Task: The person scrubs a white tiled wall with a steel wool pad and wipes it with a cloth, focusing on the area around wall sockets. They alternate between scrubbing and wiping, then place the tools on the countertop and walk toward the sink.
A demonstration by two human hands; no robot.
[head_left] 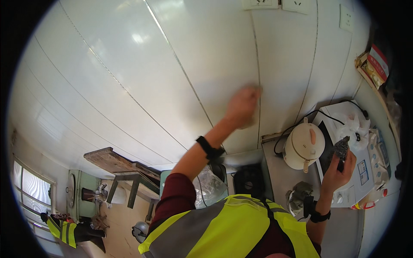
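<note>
My left hand (242,105) is at the white panel wall (180,42), blurred by motion, its fingers bent. A pale brownish edge shows beneath it, too blurred to tell whether it is a cloth. In my right hand (342,170) is a dark grey steel wool scrubber (341,145), pinched between thumb and fingers. That hand is raised over a white microwave oven (353,182), right of a cream electric cooker (305,146) with a closed lid.
Wall sockets (294,5) are at the top. A black cable (290,126) runs behind the cooker. Plastic bags (351,130) and a wipes pack (378,158) lie on the microwave. A dark gas burner (248,182) stands below the wall. Far left, a person (66,227) in a reflective vest bends forward.
</note>
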